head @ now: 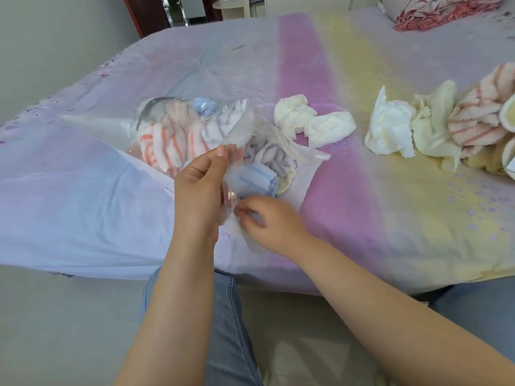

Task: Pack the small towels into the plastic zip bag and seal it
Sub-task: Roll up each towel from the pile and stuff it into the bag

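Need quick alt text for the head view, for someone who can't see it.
Both hands, left and right, pinch the open edge of a clear zip bag stuffed with striped small towels on a pastel bedspread. More loose towels lie to the right.

Head view: bright, even daylight, soft — no hard shadows on the bedsheet (362,190). Faint shade only under the forearms. Small white glints on the plastic zip bag (267,140). Right hand (267,218) smeared by motion blur; left hand (200,190) sharper. Wide-angle bending at the edges — bed outline curves. Overall slightly soft, washed colours.
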The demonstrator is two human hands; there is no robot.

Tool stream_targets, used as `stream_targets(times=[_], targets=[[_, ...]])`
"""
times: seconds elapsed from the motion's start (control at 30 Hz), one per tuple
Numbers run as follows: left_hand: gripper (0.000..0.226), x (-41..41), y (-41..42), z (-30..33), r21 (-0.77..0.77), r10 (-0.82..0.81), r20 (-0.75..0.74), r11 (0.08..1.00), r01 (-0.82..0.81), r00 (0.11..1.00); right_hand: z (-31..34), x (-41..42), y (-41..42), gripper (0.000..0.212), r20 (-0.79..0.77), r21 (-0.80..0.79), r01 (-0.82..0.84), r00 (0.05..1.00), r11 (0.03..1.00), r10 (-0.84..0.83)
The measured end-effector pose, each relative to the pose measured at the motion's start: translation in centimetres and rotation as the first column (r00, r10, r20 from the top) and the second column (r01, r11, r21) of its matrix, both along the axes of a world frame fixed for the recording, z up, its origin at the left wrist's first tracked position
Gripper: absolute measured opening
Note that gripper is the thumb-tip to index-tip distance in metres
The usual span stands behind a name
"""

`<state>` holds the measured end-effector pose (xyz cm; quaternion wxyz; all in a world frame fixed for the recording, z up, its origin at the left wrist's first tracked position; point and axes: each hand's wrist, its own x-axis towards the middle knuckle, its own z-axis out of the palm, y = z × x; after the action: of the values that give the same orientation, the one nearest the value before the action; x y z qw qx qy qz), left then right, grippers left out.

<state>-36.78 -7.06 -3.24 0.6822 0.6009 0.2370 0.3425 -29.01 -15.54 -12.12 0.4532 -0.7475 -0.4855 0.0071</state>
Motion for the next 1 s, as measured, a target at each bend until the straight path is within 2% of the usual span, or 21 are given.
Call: stream_targets(times=[0.07,0.1,0.13,0.2,0.27,0.3,0.4,0.53,0.6,0.67,0.73,0.77,0.83,0.87,0.93,1.0], targets=[[0.021,0.1,-0.2,-0.1,-0.007,-0.002,-0.020,1.000,0.002,1.000,-0.5,0.2,-2.1,0.021,0.164,0.212,0.101,0.977,0.972,-0.137],[0.021,0.1,-0.2,-0.2,-0.006,0.003,-0.029,1.000,-0.003,1.000,-0.6,0.8,-2.5,0.023,0.219,0.230,0.141,0.957,0.963,-0.192],[0.021,0.2,-0.3,-0.2,-0.004,0.008,-0.035,1.000,-0.009,0.999,-0.5,1.2,-2.7,0.027,0.240,0.181,0.161,0.950,0.970,-0.202],[0.021,0.2,-0.5,0.0,-0.001,0.023,-0.039,1.000,-0.023,0.999,0.0,1.8,-2.2,0.034,0.166,-0.087,0.057,0.985,0.995,-0.042],[0.020,0.1,-0.4,0.1,0.004,0.032,-0.029,0.999,-0.032,0.999,-0.1,1.5,-1.1,0.033,0.018,-0.345,-0.151,0.986,0.926,0.168],[0.020,0.1,-0.4,0.1,0.010,0.035,-0.025,0.999,-0.034,0.999,-0.1,1.1,-0.5,0.030,-0.037,-0.407,-0.213,0.975,0.888,0.217],[0.020,-0.1,-0.4,0.0,-0.003,0.026,-0.009,1.000,-0.026,1.000,1.3,0.9,1.8,0.032,-0.207,-0.472,-0.275,0.958,0.838,0.198],[0.021,0.5,-0.8,0.2,-0.052,0.038,-0.035,0.998,-0.040,0.999,3.9,1.5,4.4,0.017,-0.227,-0.667,-0.247,0.966,0.703,0.124],[0.021,1.1,-0.9,0.5,-0.077,0.054,-0.012,0.996,-0.054,0.998,4.2,1.5,4.4,0.040,-0.197,-0.695,-0.208,0.976,0.688,0.096],[0.020,1.6,-0.9,0.6,-0.102,0.058,0.032,0.993,-0.054,0.998,3.4,1.4,3.8,0.038,-0.230,-0.599,-0.202,0.970,0.775,0.075],[0.020,2.1,-0.9,0.3,-0.122,0.042,0.063,0.992,-0.034,0.997,1.9,1.6,2.8,0.024,-0.281,-0.424,-0.177,0.958,0.888,0.056],[0.020,2.3,-0.8,0.1,-0.138,0.034,0.075,0.990,-0.023,0.997,1.0,1.9,1.8,0.024,-0.287,-0.326,-0.125,0.957,0.937,0.027],[0.021,2.9,-0.6,-0.7,-0.162,0.026,0.074,0.987,-0.014,0.997,-1.0,2.5,-0.8,0.040,-0.350,-0.072,0.032,0.935,0.997,-0.056],[0.022,3.2,-0.6,-1.2,-0.169,0.029,0.065,0.986,-0.018,0.998,-1.7,2.8,-2.4,0.045,-0.383,0.053,0.130,0.918,0.990,-0.100],[0.023,3.9,-0.6,-2.1,-0.188,0.057,0.039,0.981,-0.049,0.998,-2.4,4.2,-5.2,0.049,-0.391,0.236,0.349,0.888,0.907,-0.240],[0.028,4.5,-0.6,-2.9,-0.193,0.101,0.005,0.976,-0.098,0.995,-2.5,7.0,-6.8,0.047,-0.400,0.305,0.549,0.816,0.778,-0.418]])
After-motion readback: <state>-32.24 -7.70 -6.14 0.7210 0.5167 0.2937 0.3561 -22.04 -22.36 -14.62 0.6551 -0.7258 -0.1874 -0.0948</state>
